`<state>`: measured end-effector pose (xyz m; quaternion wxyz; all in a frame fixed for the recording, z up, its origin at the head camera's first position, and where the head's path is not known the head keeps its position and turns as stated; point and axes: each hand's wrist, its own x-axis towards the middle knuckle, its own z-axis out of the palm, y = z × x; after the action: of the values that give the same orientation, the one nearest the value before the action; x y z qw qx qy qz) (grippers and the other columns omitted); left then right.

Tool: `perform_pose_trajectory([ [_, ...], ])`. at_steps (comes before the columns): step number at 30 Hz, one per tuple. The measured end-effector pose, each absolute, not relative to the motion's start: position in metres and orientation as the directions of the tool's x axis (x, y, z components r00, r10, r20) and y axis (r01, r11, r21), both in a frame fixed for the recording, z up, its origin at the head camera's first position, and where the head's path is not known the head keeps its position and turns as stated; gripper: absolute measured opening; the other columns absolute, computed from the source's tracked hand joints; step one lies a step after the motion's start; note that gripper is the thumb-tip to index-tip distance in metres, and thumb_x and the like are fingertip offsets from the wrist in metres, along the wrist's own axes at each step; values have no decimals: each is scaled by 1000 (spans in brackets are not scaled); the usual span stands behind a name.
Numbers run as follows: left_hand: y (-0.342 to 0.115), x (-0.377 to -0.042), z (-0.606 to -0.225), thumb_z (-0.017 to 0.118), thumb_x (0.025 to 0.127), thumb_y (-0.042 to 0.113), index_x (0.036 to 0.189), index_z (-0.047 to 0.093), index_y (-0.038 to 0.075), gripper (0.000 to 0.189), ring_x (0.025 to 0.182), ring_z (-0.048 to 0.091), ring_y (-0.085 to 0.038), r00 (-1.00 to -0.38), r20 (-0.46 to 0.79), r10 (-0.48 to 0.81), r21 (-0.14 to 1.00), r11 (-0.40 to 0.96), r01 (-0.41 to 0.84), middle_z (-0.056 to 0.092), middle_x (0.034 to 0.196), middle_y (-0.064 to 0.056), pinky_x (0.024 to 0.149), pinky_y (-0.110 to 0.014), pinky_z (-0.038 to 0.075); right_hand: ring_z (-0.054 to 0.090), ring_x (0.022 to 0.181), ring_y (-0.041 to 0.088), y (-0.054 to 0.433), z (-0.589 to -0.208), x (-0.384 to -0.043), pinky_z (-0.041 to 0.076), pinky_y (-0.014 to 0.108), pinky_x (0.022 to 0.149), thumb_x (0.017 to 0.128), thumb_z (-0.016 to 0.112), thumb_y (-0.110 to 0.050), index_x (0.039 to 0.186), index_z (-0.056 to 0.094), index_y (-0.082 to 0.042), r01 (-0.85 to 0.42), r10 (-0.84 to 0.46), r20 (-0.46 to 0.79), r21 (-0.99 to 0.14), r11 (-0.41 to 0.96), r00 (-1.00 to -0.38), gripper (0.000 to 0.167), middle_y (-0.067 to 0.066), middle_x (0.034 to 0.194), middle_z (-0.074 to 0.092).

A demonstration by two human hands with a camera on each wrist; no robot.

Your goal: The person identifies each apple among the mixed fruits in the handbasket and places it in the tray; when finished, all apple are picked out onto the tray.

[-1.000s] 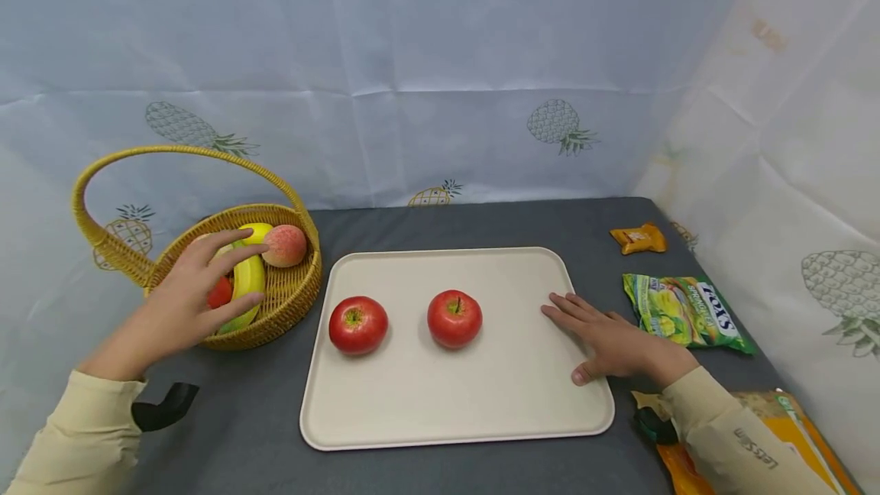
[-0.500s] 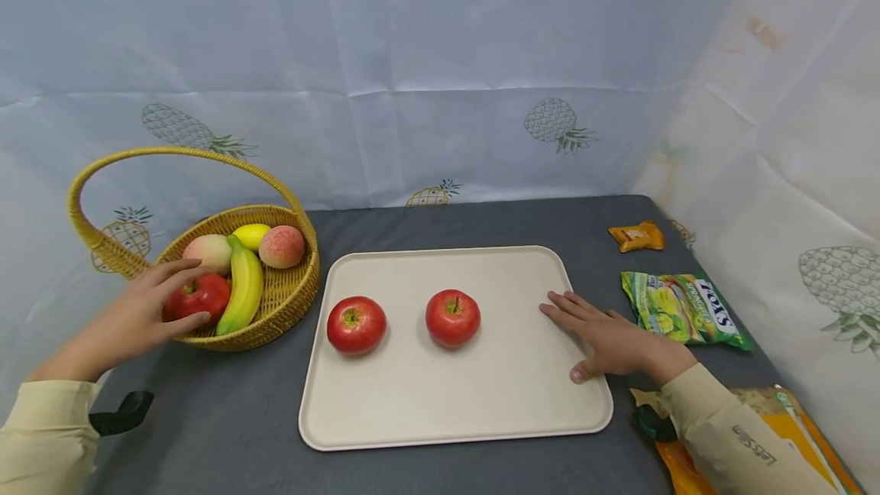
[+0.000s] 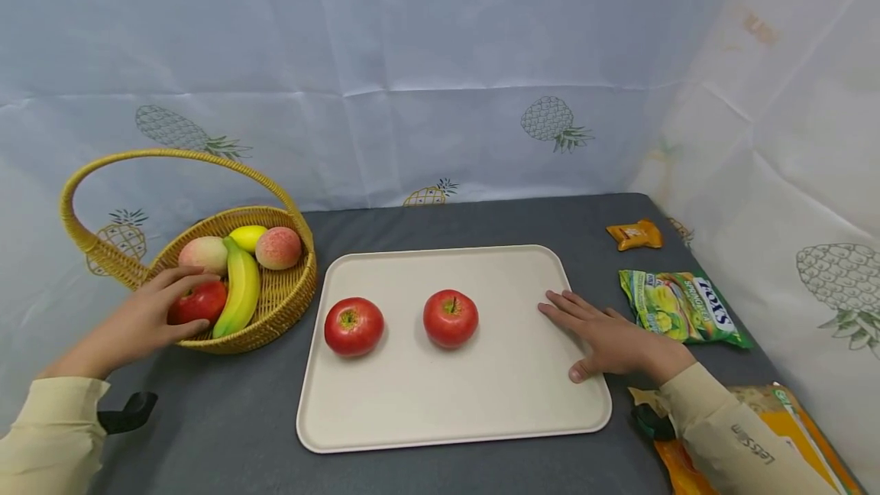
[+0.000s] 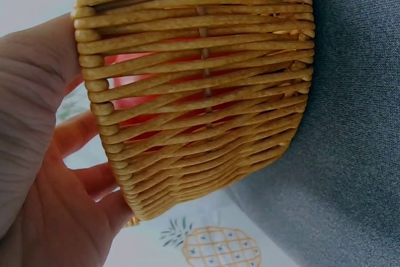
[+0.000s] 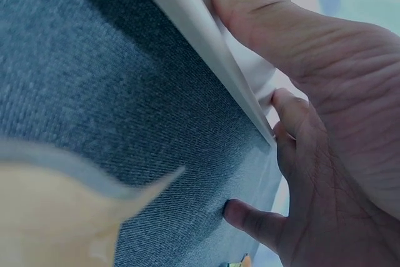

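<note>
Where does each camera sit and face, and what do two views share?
Head: head-worn, facing forward and down at tray and basket; left hand and right hand show.
Left wrist: faces the basket's outer side from that wrist; left hand shows.
Right wrist: faces the tray's edge and dark surface from that wrist; right hand shows.
Head and left wrist share the basket and left hand.

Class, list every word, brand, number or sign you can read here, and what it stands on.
"PINEAPPLE", mirror-reversed, twice: backdrop cloth.
"FOX'S": green bag; its smaller print is too blurred.
Right sleeve: possibly "Lessen", uncertain.
Orange wrapper, large packet: markings too small to read.
</note>
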<state>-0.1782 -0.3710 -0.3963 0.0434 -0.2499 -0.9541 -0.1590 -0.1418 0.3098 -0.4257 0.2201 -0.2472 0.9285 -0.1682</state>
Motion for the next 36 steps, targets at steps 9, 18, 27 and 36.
perform_pose_trajectory([
  [9, -370, -181, -398, 89, 77, 13, 133, 56, 4, 66, 99, 55, -47, -872, 142, 469, 274, 827, 490, 45, 132, -29, 70, -60, 52, 4, 152, 42, 312, -428, -142, 16, 79, 106, 76, 79, -58, 163, 23, -16, -393, -533, -322, -409, 824, -783, 111, 11, 169, 8],
  [18, -370, -184, -401, 89, 77, 12, 131, 57, 2, 64, 102, 53, -49, -877, 118, 466, 252, 840, 481, 43, 132, -30, 73, -64, 51, 4, 153, 42, 312, -427, -142, 16, 79, 106, 76, 80, -55, 163, 24, -16, -388, -532, -317, -418, 822, -785, 110, 11, 169, 9],
  [27, -368, -191, -400, 90, 74, 9, 128, 58, 2, 63, 101, 53, -52, -876, 121, 467, 240, 842, 483, 43, 130, -32, 75, -67, 48, 4, 152, 43, 309, -424, -141, 14, 79, 106, 77, 80, -54, 163, 24, -15, -382, -533, -318, -429, 818, -784, 109, 13, 169, 9],
  [36, -369, -193, -402, 94, 65, 7, 120, 65, 5, 62, 97, 55, -49, -837, 213, 503, 178, 823, 540, 50, 121, -28, 74, -65, 45, 6, 152, 44, 309, -424, -141, 15, 80, 105, 77, 80, -55, 162, 25, -14, -391, -537, -312, -423, 817, -784, 109, 14, 168, 11],
])
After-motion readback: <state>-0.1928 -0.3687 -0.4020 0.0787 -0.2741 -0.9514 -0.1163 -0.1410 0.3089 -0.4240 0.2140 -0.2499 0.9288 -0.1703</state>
